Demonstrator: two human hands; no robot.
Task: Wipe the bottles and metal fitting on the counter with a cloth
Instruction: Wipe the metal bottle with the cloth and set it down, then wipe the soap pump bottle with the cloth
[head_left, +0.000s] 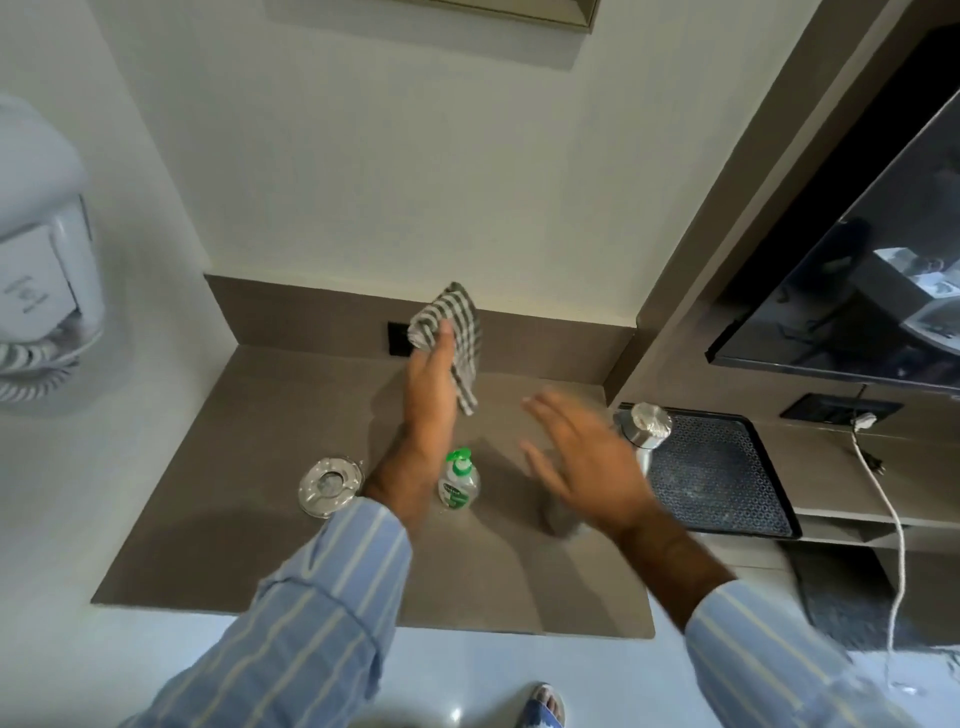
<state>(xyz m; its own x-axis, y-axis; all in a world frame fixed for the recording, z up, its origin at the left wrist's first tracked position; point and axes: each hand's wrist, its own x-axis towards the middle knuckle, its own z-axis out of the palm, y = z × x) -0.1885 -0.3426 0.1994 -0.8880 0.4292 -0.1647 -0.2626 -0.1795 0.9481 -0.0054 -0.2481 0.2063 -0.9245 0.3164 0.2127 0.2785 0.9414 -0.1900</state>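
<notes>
My left hand is raised over the brown counter and holds a grey-and-white checked cloth, which hangs from its fingers. Just below that hand stands a clear pump bottle with a green top. A round metal fitting lies flat on the counter to the left of my forearm. My right hand hovers blurred with fingers spread, holding nothing, left of a steel bottle at the counter's right edge.
A dark patterned tray sits on a lower shelf to the right, with a white cable hanging beside it. A dark screen hangs above. A white wall-mounted appliance is on the left. A black socket is on the backsplash.
</notes>
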